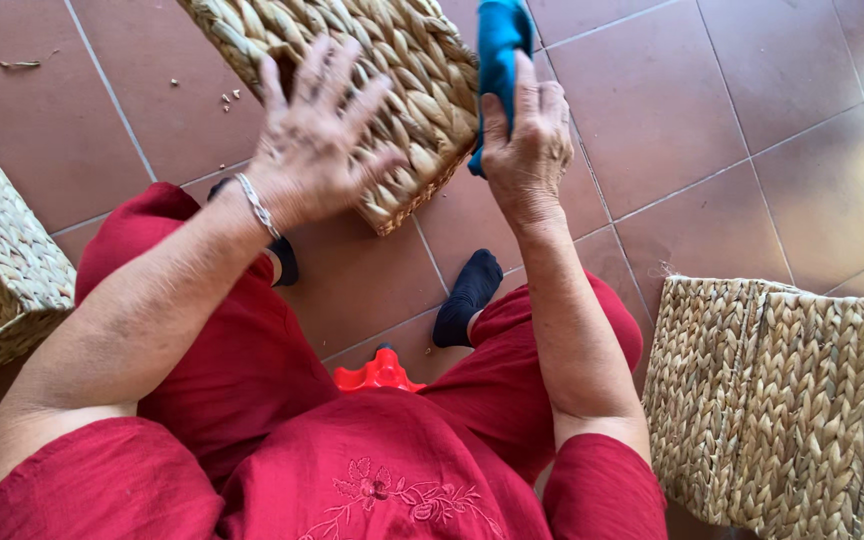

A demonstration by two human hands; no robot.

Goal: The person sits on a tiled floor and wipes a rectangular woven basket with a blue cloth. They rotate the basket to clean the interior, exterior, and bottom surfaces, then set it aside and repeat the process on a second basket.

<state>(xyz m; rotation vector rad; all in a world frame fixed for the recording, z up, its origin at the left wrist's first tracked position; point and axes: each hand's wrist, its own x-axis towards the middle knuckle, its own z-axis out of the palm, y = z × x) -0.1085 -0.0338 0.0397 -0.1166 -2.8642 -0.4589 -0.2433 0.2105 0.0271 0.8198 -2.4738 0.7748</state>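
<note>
Left hand (317, 150) is spreading wide, fingers fanned and palm pressing forward, wrist bent. Right hand (527, 145) is clenching in a tight grip, forearm reaching straight ahead, both arms extending.

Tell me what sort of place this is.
Likely a home, indoors or on a patio: a red tiled floor, woven baskets set around, and a seated person in socks wiping one with a blue cloth.

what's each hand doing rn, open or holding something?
Left hand: open, fingers spread flat against the woven basket.
Right hand: closed on a blue cloth beside the basket.
</note>
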